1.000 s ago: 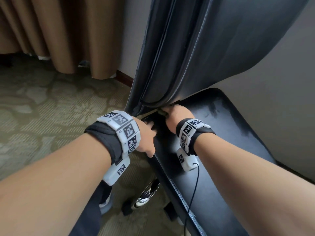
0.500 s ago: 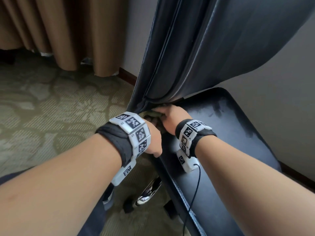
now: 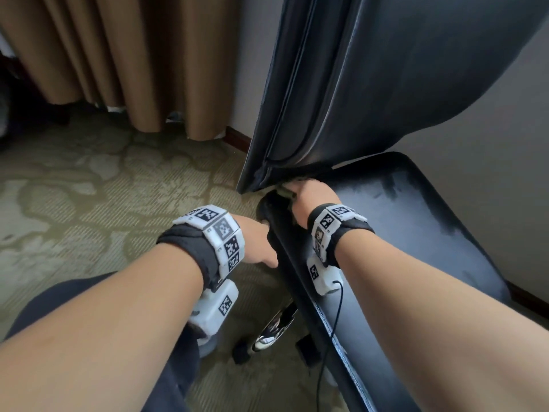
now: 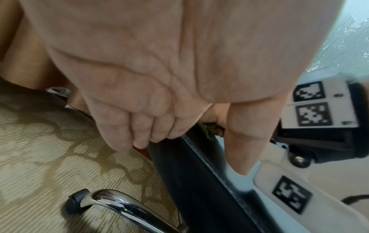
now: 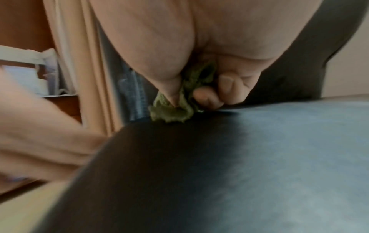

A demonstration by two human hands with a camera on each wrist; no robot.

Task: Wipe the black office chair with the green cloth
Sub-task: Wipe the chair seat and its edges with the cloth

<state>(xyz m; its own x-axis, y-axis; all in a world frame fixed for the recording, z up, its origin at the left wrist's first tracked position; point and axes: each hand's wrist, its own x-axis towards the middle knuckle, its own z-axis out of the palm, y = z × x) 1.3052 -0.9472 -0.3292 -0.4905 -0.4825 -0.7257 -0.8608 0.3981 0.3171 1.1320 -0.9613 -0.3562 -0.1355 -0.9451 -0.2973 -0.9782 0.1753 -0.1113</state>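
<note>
Centre of frame: the right hand [image 3: 312, 194] has its fingers [image 5: 229, 85] and thumb curled tight around the bunched green cloth [image 5: 175, 110], pressing it onto the seat of the black office chair [image 3: 416, 233] where seat meets backrest. Just left and below, the left hand [image 3: 261, 242] wraps the seat's near edge, fingers [image 4: 139, 126] curled over its side. Lower centre, a chrome chair leg [image 4: 127, 206] stands on patterned carpet [image 3: 89, 203].

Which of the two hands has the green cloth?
The right hand: its curled fingers bunch the green cloth against the seat's back corner. The left hand has no cloth and only grips the chair seat edge.
</note>
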